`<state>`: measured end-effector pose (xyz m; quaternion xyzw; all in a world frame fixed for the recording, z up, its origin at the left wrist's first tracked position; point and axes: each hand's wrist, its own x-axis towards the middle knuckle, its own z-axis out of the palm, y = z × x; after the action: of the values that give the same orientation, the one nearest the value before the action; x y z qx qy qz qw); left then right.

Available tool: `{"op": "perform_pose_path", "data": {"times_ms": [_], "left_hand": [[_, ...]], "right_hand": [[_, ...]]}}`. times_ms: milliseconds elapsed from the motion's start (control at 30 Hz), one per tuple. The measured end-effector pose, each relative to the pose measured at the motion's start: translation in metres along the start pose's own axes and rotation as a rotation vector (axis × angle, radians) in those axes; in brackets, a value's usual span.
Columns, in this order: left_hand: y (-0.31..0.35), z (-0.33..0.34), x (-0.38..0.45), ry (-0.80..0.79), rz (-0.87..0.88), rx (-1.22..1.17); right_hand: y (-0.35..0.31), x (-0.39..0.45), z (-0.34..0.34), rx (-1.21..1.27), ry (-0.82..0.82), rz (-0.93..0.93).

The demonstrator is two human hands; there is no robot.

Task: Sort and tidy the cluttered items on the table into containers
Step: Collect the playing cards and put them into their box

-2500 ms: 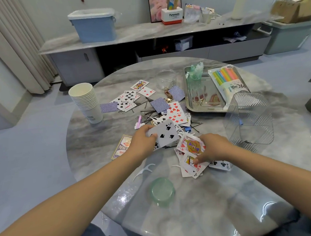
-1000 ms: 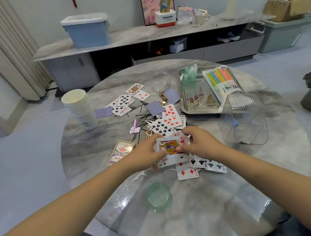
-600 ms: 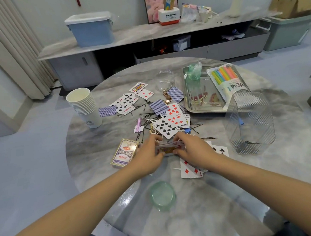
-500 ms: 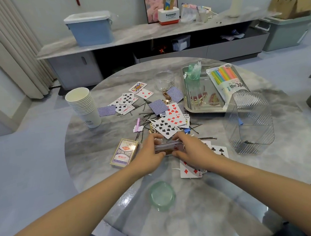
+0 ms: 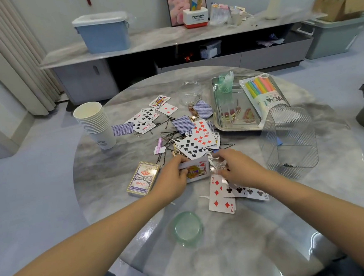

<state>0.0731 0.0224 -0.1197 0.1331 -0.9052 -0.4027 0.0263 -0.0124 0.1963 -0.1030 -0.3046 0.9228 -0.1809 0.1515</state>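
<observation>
My left hand (image 5: 172, 179) grips a small stack of playing cards (image 5: 195, 170), a face card on top, just above the round marble table (image 5: 106, 177). My right hand (image 5: 237, 167) sits right of the stack, fingers curled over loose cards and thin white picks; I cannot tell if it holds any. A seven of diamonds (image 5: 220, 194) and club cards (image 5: 248, 192) lie by my right wrist. More cards (image 5: 195, 142) and black hairpins (image 5: 170, 134) are scattered across the middle. The card box (image 5: 143, 177) lies left of my left hand.
A ribbed clear bin (image 5: 289, 139) stands at the right. Behind it is a steel tray (image 5: 218, 118) with a pack of coloured straws (image 5: 262, 95). Paper cups (image 5: 95, 124) are stacked at the left, a clear jar (image 5: 189, 93) at the back, a green lid (image 5: 187, 228) near me.
Both hands gathered loose cards into one stack and squared it together. Now my right hand has come off the stack and moved right, while my left hand keeps hold of it.
</observation>
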Motion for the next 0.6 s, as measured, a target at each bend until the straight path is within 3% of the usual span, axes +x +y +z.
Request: {"op": "perform_pose_path", "data": {"times_ms": [200, 367, 600], "left_hand": [[0.009, -0.005, 0.004, 0.029, -0.194, -0.180], [0.013, -0.006, 0.003, 0.032, -0.298, -0.334], [0.019, -0.010, 0.003, 0.046, -0.334, -0.363]], "right_hand": [[0.019, -0.013, -0.009, -0.412, -0.228, 0.054], [0.015, -0.019, 0.001, -0.442, -0.140, 0.021], [0.007, -0.020, 0.004, -0.352, -0.039, -0.008]]}}
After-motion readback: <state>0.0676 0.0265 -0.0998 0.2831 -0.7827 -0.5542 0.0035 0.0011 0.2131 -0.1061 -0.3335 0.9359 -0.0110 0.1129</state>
